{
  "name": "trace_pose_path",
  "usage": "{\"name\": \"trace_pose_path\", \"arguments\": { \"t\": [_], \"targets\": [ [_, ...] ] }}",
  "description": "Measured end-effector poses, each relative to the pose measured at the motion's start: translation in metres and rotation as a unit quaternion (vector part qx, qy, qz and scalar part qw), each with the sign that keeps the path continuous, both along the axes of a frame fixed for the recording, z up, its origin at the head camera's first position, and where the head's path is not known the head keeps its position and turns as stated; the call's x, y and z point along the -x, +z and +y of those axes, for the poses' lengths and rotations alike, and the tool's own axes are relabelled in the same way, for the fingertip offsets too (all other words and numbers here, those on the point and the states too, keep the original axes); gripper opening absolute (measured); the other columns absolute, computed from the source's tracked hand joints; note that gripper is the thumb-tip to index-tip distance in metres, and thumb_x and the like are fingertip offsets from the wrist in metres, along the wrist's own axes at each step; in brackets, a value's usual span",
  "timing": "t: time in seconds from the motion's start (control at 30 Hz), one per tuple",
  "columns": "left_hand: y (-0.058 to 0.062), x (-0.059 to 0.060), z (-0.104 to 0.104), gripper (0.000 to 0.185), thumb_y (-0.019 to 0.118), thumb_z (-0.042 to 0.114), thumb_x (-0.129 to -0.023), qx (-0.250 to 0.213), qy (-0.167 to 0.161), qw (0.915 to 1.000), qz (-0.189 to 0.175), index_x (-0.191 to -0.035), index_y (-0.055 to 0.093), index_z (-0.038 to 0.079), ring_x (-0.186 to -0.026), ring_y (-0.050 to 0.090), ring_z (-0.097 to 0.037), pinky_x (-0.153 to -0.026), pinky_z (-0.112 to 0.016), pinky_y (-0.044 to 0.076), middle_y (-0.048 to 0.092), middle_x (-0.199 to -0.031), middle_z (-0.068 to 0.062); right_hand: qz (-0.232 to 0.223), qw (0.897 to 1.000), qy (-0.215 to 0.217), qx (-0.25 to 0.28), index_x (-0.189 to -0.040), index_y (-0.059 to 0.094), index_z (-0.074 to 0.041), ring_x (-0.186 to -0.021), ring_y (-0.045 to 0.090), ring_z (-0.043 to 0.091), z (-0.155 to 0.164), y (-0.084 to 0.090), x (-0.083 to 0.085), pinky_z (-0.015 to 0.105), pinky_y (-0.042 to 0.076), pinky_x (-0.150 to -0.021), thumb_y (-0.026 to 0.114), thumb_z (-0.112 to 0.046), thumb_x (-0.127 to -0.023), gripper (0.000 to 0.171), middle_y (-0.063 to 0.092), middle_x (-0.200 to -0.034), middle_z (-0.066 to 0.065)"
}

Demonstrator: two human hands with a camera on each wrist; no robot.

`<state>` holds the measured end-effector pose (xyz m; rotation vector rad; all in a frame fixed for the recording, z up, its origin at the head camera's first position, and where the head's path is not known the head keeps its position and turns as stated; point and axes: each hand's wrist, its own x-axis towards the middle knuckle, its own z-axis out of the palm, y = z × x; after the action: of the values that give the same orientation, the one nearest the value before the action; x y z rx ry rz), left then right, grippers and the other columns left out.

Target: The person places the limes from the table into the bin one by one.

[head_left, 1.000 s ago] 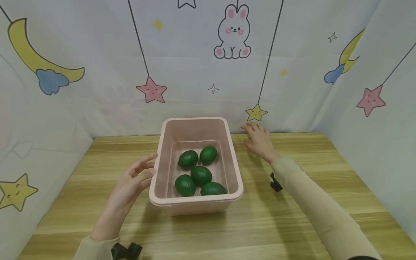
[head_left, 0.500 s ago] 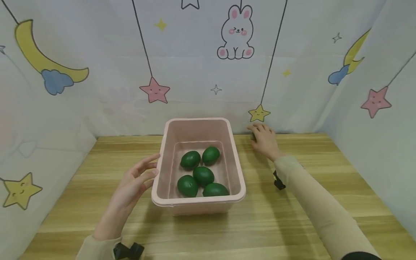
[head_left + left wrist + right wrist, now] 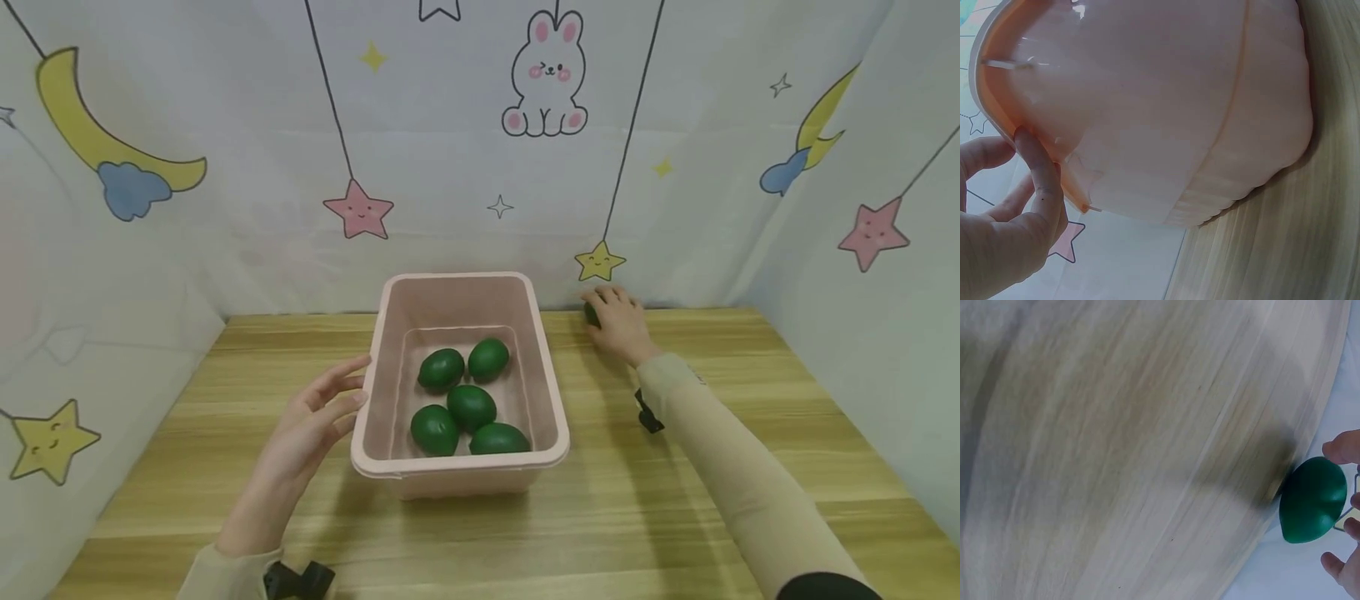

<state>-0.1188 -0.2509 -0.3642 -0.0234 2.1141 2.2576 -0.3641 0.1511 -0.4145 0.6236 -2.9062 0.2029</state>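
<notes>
A pink plastic bin (image 3: 459, 483) stands on the wooden table, with several dark green limes (image 3: 471, 407) lying on its floor. At its left side my left hand (image 3: 311, 417) touches the rim from outside, fingers loosely bent; the left wrist view shows the fingertips against the rim's edge. Right of the bin, near the table's far edge, my right hand (image 3: 621, 323) reaches over another lime (image 3: 1314, 500). The right wrist view has the thumb close to that lime's upper end, while the other fingers lie spread beside it with a gap at the lower one.
A white cloth printed with stars, moons and a rabbit (image 3: 546, 79) hangs directly behind the table (image 3: 465, 550) and along both sides. The bin takes up the middle of the table.
My right hand has shifted a little to the right, and the lime by it, hidden at first, now shows at its left. The left hand stays at the bin. The view has turned slightly.
</notes>
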Motion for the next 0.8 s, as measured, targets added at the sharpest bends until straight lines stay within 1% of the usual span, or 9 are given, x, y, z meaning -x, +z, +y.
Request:
{"name": "trace_pose_path", "arguments": {
  "t": [0.23,0.33,0.5,0.8],
  "targets": [
    [-0.001,0.0,0.001,0.048,0.06,0.015,-0.095,0.004,0.005,0.9999,-0.008,-0.141,0.046,0.012,-0.103,0.057,-0.004,-0.088,-0.022,0.053,0.053,-0.115,0.006,-0.014,1.0,-0.006,-0.014,-0.143,0.041,-0.009,-0.136,0.029,0.044,0.006,-0.002,0.002,0.067,0.032,-0.105,0.065,-0.018,-0.091,0.058,0.035,-0.148,0.023],
    [-0.001,0.0,0.001,0.048,0.06,0.014,-0.095,0.002,0.006,1.0,-0.007,-0.141,0.046,0.012,-0.103,0.058,-0.004,-0.088,-0.021,0.053,0.053,-0.115,0.006,-0.019,1.0,-0.01,-0.017,-0.144,0.039,-0.009,-0.137,0.028,0.044,0.007,-0.004,0.003,0.068,0.034,-0.103,0.064,-0.017,-0.091,0.059,0.034,-0.149,0.023],
    [-0.002,0.0,0.001,0.048,0.059,0.014,-0.095,0.002,0.003,1.0,-0.006,-0.141,0.045,0.012,-0.103,0.058,-0.005,-0.088,-0.022,0.053,0.053,-0.115,0.006,-0.03,0.999,-0.013,-0.006,-0.144,0.038,-0.009,-0.137,0.028,0.045,0.006,-0.008,0.006,0.07,0.037,-0.099,0.063,-0.015,-0.091,0.06,0.031,-0.15,0.023],
    [-0.001,0.0,0.001,0.049,0.059,0.016,-0.095,0.007,0.004,0.9999,-0.01,-0.142,0.045,0.013,-0.104,0.057,-0.005,-0.089,-0.023,0.053,0.052,-0.116,0.005,-0.037,0.999,-0.02,0.004,-0.144,0.037,-0.009,-0.136,0.027,0.047,0.008,-0.013,0.016,0.072,0.036,-0.098,0.062,-0.011,-0.09,0.059,0.029,-0.15,0.024]
  ]
}}
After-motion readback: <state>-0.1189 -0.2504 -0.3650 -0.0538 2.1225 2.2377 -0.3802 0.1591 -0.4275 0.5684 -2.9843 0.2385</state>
